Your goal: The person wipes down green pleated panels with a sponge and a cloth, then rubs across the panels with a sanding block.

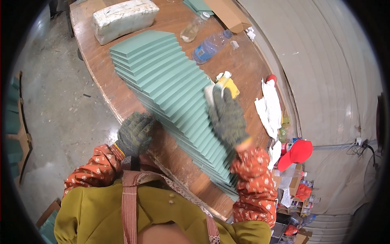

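**Boards fanned along the bench edge, sponge on top**

Boards (pixel 170 91), green and overlapped like a spread deck, ran in a long row from the far end of the wooden table (pixel 239 61) back toward my body. My right hand (pixel 226 118), gloved, was closed around a yellow sponge (pixel 228 86) pressed on the row's right side. My left hand (pixel 135 134), curled shut, rested against the row's near-left edge. Two plastic bottles (pixel 209 45) lay beyond.
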`<state>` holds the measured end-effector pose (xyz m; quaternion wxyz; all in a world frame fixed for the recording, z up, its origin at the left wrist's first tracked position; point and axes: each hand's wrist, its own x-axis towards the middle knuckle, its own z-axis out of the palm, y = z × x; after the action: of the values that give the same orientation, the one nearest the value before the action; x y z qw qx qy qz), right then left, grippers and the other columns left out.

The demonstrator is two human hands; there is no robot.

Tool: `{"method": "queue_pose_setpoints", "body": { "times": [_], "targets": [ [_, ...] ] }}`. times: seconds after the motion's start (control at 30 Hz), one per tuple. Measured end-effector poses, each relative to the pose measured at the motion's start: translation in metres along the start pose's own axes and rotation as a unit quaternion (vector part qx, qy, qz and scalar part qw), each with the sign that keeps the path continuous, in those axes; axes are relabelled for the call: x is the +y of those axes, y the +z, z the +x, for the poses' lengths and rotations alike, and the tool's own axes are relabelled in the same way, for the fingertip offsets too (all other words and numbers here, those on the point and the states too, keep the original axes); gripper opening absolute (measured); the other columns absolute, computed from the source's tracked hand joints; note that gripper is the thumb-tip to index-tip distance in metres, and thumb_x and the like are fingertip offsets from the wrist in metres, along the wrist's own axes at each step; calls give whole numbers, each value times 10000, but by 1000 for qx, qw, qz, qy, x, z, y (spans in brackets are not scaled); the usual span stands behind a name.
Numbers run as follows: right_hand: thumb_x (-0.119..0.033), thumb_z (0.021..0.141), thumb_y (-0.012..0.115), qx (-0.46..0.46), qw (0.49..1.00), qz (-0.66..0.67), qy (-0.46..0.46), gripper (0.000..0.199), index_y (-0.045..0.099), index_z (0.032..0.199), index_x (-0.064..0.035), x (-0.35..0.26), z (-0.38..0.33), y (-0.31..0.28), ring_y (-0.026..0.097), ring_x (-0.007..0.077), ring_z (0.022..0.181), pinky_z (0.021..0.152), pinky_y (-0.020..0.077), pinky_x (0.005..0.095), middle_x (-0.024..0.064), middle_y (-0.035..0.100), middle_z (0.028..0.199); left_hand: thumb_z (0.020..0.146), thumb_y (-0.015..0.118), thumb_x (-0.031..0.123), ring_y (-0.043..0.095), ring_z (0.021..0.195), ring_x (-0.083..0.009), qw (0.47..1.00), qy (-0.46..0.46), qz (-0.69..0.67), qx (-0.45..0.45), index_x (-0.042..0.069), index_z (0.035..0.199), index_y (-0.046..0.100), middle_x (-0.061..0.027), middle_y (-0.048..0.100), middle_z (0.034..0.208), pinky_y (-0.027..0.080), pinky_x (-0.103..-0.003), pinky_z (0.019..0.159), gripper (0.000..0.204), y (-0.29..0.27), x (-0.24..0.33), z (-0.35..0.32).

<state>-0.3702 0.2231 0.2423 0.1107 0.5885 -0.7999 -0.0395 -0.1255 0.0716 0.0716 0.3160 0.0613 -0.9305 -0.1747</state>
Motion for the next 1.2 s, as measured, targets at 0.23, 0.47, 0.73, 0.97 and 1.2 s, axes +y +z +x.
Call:
{"method": "queue_pose_setpoints", "body": {
  "times": [0.23, 0.47, 0.73, 0.97, 1.2],
  "targets": [
    [-303, 898, 521, -57, 993, -7, -105, 561, 392, 1408, -108, -25, -18, -27, 478, 388, 1183, 950, 417, 481, 244, 465, 1313, 745, 617, 220, 543, 1054, -412, 998, -4, -65, -24, -5, 1172, 585, -214, 580, 1158, 394, -535, 954, 484, -10, 5, 10],
    [-320, 908, 505, 18, 998, 44, 29, 528, 415, 1382, -105, 29, 21, 5, 458, 407, 1217, 946, 425, 481, 255, 464, 1305, 778, 600, 245, 533, 1113, -400, 999, -16, 20, -21, 32, 1164, 602, -191, 581, 1189, 379, -532, 984, 441, 1, 5, 1],
    [-343, 865, 587, -37, 979, 34, -196, 635, 377, 1403, -80, -64, -33, -31, 492, 420, 1143, 970, 395, 497, 275, 406, 1359, 793, 626, 237, 520, 1166, -357, 997, -39, 61, 18, 68, 1210, 585, -140, 586, 1232, 333, -526, 1058, 453, 5, 11, -3],
    [-315, 848, 575, -145, 986, 43, -67, 639, 360, 1397, -68, -58, -52, -56, 453, 427, 1177, 993, 369, 496, 304, 374, 1363, 887, 563, 149, 465, 1234, -383, 986, -125, 78, 83, 60, 1141, 593, -167, 558, 1247, 254, -560, 1092, 270, 16, 50, -20],
    [-270, 816, 628, -15, 973, 125, -192, 590, 421, 1328, -63, -47, -107, -47, 514, 413, 1058, 952, 415, 478, 281, 406, 1285, 875, 588, 123, 489, 1198, -391, 985, -128, 18, 111, 49, 1137, 583, -184, 564, 1215, 279, -546, 1083, 273, 15, 88, -17]
  ]
}}
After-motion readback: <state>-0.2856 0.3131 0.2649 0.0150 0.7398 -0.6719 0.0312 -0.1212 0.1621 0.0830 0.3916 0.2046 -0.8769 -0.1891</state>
